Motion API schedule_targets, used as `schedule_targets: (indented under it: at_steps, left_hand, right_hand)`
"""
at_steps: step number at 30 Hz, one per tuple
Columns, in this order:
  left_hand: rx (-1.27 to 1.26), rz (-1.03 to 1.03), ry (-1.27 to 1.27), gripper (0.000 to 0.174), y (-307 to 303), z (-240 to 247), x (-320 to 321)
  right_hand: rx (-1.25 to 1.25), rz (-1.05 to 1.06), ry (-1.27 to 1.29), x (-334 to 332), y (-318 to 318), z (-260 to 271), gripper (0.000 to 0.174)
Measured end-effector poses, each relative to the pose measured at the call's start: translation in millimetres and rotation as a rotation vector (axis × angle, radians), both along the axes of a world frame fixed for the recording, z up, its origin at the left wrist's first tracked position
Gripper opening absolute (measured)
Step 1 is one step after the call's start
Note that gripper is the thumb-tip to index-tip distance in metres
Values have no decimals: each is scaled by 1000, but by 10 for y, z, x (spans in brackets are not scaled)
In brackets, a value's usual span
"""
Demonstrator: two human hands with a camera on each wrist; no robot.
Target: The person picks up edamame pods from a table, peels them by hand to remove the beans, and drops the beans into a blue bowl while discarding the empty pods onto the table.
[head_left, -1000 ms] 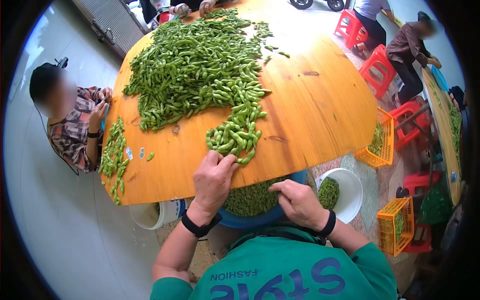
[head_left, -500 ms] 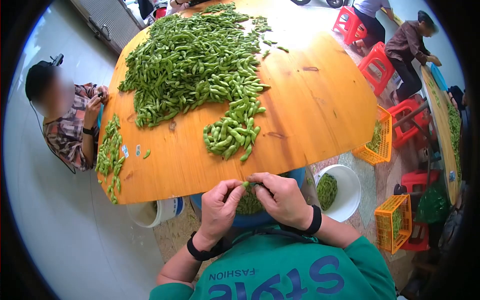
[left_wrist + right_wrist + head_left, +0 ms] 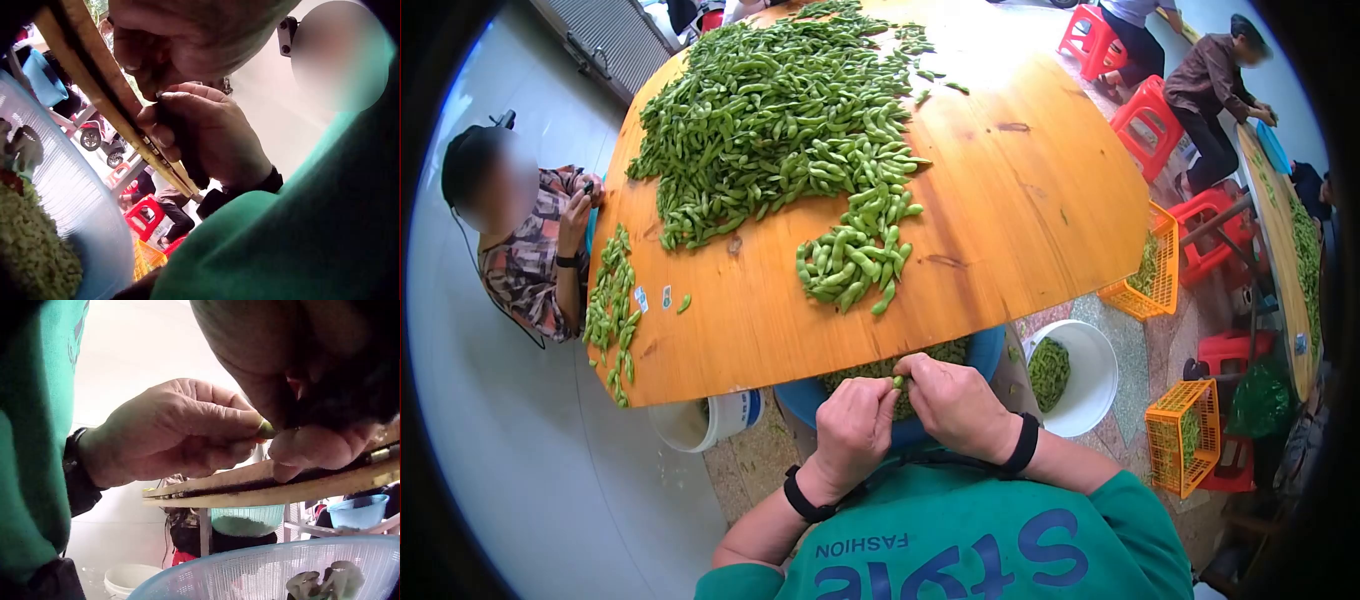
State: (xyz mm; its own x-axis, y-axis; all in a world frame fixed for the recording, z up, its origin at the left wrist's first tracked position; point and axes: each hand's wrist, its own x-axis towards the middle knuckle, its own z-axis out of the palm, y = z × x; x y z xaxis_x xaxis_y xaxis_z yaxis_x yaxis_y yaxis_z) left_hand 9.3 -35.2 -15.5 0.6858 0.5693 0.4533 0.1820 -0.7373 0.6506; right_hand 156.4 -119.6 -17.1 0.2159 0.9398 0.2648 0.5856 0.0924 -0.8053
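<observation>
Over the blue basin (image 3: pixel 798 398), both hands come together at one small green bean pod (image 3: pixel 898 382). My left hand (image 3: pixel 852 425) pinches the pod between thumb and forefinger, its end poking out in the right wrist view. My right hand (image 3: pixel 962 405) has its fingers curled, with fingertips right at the free end of the pod; a dark area inside that hand is hidden in shadow. Below, the basin holds small green beans (image 3: pixel 37 250). A cluster of pods (image 3: pixel 850 262) lies on the wooden table (image 3: pixel 1020 220), joined to the large pod heap (image 3: pixel 770 120).
A white bucket (image 3: pixel 1100 365) with green contents stands to the right, another white bucket (image 3: pixel 725 420) to the left under the table edge. Orange crates (image 3: pixel 1170 430) and red stools (image 3: pixel 1145 125) stand farther right. A seated person (image 3: pixel 530 250) works at the table's left side.
The left hand has moved from the pods on the table back over the basin with one pod. The right hand has shifted left to meet it there.
</observation>
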Motion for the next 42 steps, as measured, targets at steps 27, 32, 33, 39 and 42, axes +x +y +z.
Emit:
schedule_targets:
  at_steps: [27, 32, 33, 39, 42]
  left_hand:
    - [-1315, 35, -76, 17, 100, -524, -127]
    - [-1212, 36, -14, 19, 64, -458, -107]
    - [-1162, 29, 16, 19, 62, -452, -104]
    - [-1616, -47, -119, 21, 143, -618, -189]
    - [-1759, -45, -101, 21, 159, -651, -184]
  right_hand:
    - [-237, 44, 438, 30, 6, -461, 16]
    - [-277, 35, 493, 54, -1, -403, 21]
    - [-270, 14, 476, 55, -3, -405, 24]
    - [-159, -14, 484, 59, -20, -437, 16]
    - [-139, 36, 538, 46, -31, -430, 13]
